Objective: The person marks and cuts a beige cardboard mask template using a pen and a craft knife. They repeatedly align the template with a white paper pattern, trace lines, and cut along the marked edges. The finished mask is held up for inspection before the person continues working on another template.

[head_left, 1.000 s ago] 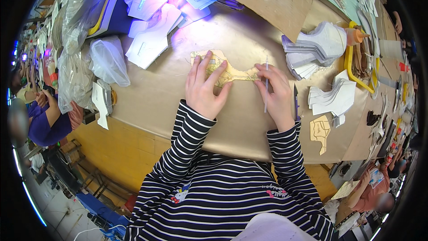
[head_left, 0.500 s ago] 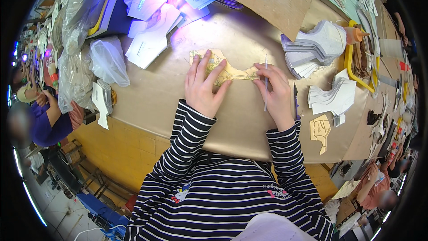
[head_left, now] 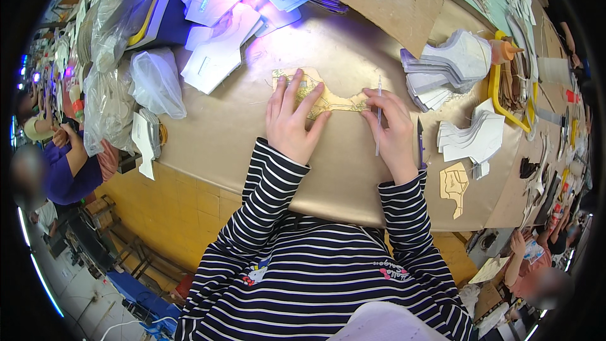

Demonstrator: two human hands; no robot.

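We see a yellow, faintly patterned cut piece point(head_left: 334, 102) lying on the gold-toned bench point(head_left: 341, 180) in front of the body, its broad end to the left and a narrow neck running right. The left hand point(head_left: 291, 123) is spread open over the broad end, fingertips resting on it and thumb near the lower edge, not closed around anything. The right hand point(head_left: 394, 127) is partly curled at the narrow end, thumb and fingers touching its tip, with a thin clear stick point(head_left: 378, 139) held upright across the fingers. We judge that uneven pressure from the two hands could twist or crease the slim neck, that lifting the left palm could let the piece slide on the smooth surface, and that a loose hold might let the stick tip and mark it. Just right of the right hand lies a dark pen point(head_left: 420, 142), where a sideways sweep might knock it. Farther right are a smaller yellow piece point(head_left: 453, 184) and a fanned white stack point(head_left: 472, 132), which a stray sleeve could disarrange.
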